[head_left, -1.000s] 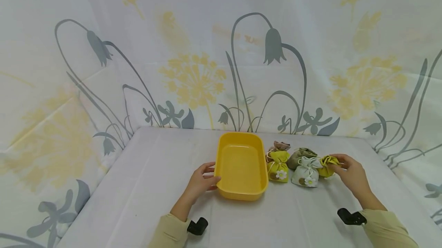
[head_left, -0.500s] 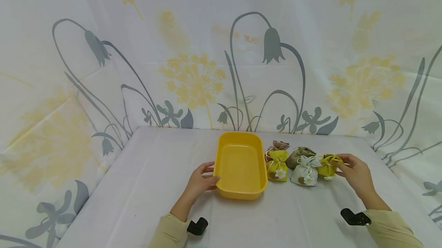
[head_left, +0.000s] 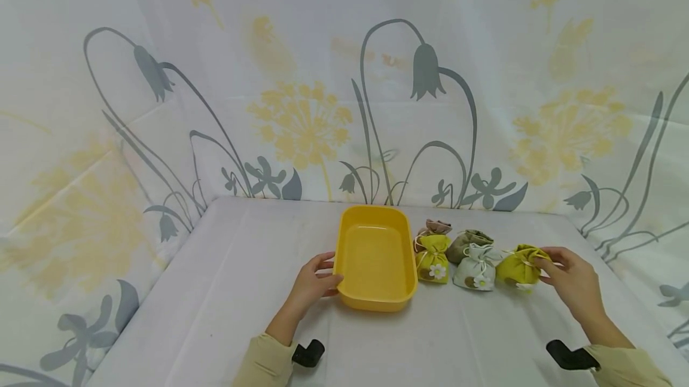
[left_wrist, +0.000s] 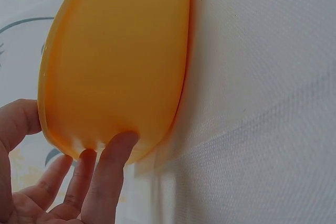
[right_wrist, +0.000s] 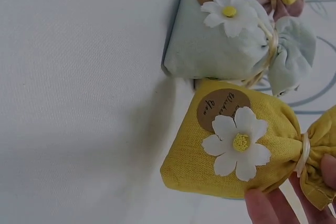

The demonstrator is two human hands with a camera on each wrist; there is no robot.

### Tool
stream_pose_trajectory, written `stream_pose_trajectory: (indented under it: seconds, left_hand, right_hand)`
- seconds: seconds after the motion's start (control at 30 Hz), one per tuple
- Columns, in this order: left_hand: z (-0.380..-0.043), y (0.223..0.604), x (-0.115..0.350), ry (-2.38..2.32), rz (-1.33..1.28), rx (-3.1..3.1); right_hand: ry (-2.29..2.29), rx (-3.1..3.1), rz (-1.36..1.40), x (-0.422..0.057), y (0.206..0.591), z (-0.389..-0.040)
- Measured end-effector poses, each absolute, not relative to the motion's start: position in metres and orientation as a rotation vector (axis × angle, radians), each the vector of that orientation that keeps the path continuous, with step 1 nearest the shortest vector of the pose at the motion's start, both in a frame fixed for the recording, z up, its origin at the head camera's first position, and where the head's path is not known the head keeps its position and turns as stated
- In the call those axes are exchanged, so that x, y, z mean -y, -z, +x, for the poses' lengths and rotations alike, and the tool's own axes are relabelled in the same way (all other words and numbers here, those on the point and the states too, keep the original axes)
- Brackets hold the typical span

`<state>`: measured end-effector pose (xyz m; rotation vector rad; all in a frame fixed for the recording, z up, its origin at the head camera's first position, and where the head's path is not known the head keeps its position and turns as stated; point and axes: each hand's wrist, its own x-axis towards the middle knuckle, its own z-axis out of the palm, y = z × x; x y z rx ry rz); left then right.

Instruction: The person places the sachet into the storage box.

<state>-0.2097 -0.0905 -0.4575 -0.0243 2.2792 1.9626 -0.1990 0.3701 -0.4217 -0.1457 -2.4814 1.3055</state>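
Note:
My left hand (head_left: 312, 279) holds the near left side of a yellow plastic tub (head_left: 351, 298), thumb at its rim and fingers against the outer wall, as the left wrist view shows. At the right, my right hand (head_left: 576, 282) pinches the gathered neck of a yellow drawstring pouch (right_wrist: 231, 140). That pouch bears a white cloth flower and a brown round label. Beside it stands a pale mint drawstring pouch (head_left: 476, 268) with a similar flower. The tub has nothing inside.
An olive-green pouch (head_left: 464, 246) sits behind the mint one. Nearer the tub stand another yellow pouch (head_left: 432, 261) and a brownish-pink pouch (head_left: 437, 227). A white cloth covers the table (head_left: 237, 243), and a flower-printed curtain (head_left: 323, 64) hangs behind it.
My right hand has drawn the yellow pouch rightward and a little nearer, out from behind the mint pouch. My left hand and the tub stay in place.

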Motion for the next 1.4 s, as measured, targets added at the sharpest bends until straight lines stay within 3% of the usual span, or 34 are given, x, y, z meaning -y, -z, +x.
stream_pose_trajectory:
  seconds: [0.33,1.4]
  left_hand:
    - [-0.210,0.457,0.091,-1.968,-0.031,-2.272]
    - [-0.209,0.457,0.090,-1.968,-0.033,-2.270]
  right_hand:
    - [-1.213,2.503,-0.113,-0.355,0.405,-0.174]
    - [-1.106,2.428,-0.053,-0.321,0.388,-0.149]
